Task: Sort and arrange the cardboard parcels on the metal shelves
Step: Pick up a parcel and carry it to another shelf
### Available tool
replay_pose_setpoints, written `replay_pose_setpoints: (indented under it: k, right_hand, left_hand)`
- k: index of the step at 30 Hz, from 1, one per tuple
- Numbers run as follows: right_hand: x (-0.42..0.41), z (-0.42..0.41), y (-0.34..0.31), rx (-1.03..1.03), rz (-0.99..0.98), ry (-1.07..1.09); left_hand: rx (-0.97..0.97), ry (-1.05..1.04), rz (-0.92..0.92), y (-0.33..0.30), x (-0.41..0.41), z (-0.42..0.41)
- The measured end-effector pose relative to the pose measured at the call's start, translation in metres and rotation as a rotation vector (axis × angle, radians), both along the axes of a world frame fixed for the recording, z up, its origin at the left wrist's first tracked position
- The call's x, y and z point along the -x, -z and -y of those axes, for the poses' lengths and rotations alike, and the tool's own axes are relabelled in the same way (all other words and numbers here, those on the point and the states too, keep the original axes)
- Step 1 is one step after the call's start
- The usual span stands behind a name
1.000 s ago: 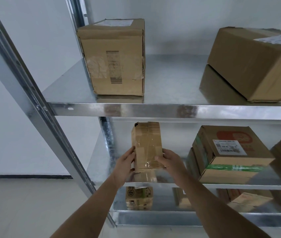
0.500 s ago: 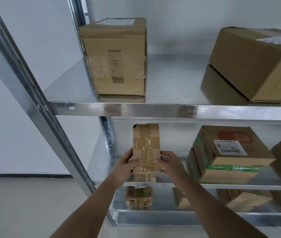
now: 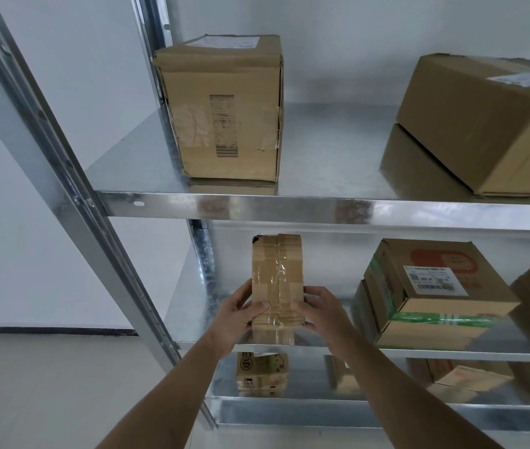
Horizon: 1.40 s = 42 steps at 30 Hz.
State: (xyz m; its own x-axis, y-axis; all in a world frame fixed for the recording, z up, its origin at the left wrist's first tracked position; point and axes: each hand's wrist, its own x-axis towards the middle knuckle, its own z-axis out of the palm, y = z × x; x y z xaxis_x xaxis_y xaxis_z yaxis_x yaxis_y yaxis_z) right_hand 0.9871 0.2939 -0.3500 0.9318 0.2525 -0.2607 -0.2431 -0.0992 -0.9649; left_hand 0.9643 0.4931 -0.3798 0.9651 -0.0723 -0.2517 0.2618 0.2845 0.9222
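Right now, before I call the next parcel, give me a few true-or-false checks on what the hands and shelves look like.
1. Both hands hold the small taped parcel upright on the middle shelf. True: the left hand and the right hand grip its two sides.
2. The top shelf carries no parcels. False: a tall box stands at its left and a large box lies at its right.
3. The box with the green tape touches the held parcel. False: bare shelf shows between them.
4. A parcel sits on the shelf below the hands. True: a small printed box is there.
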Motion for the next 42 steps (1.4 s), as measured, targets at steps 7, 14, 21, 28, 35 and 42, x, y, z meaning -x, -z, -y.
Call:
replay_pose_setpoints:
  k: [7, 14, 21, 28, 35, 42]
  right_hand:
    - [-0.006, 0.013, 0.024, -0.009, -0.141, -0.052]
    - [-0.004, 0.016, 0.032, -0.03, -0.176, -0.132]
    - [-0.003, 0.016, 0.032, -0.03, -0.175, -0.123]
    - [0.002, 0.011, 0.02, 0.038, -0.089, -0.118]
    - [-0.007, 0.003, 0.011, -0.064, 0.013, -0.084]
    - [-0.014, 0.006, 0.012, -0.047, -0.046, -0.017]
  left_hand:
    - [-0.108, -0.017, -0.039, 0.011, 0.009, -0.007]
    - [-0.169, 0.031, -0.061, 0.006, 0.015, -0.007]
    - [-0.183, 0.027, -0.069, 0.004, 0.015, -0.007]
    - [-0.161, -0.017, -0.075, 0.0, 0.011, -0.006]
    - [0.068, -0.13, -0.185, -0.005, 0.004, -0.001]
    - [-0.004, -0.134, -0.159, -0.007, 0.0, -0.003]
